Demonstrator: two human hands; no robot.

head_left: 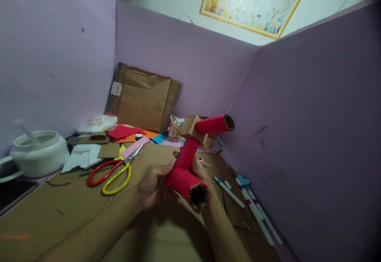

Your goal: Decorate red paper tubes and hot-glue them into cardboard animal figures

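Between my two hands is a red cardboard tube model [187, 155], raised above the cardboard-covered table. It has a wide red tube at the near end, a narrower red tube at the far end, and a plain brown cardboard piece beside the far tube. My left hand [155, 184] is closed around its left side, near the wide tube. My right hand [201, 170] grips it from the right, its fingers partly hidden behind the red tubes. Scissors [122, 168] with one red and one yellow handle lie to the left of my left hand.
A white pot [40, 155] stands at the left. Coloured paper sheets [125, 132] and cardboard scraps lie toward the back. Flattened cardboard [144, 97] leans on the purple back wall. Several markers [229, 192] lie at the right, beside the purple side wall [312, 115].
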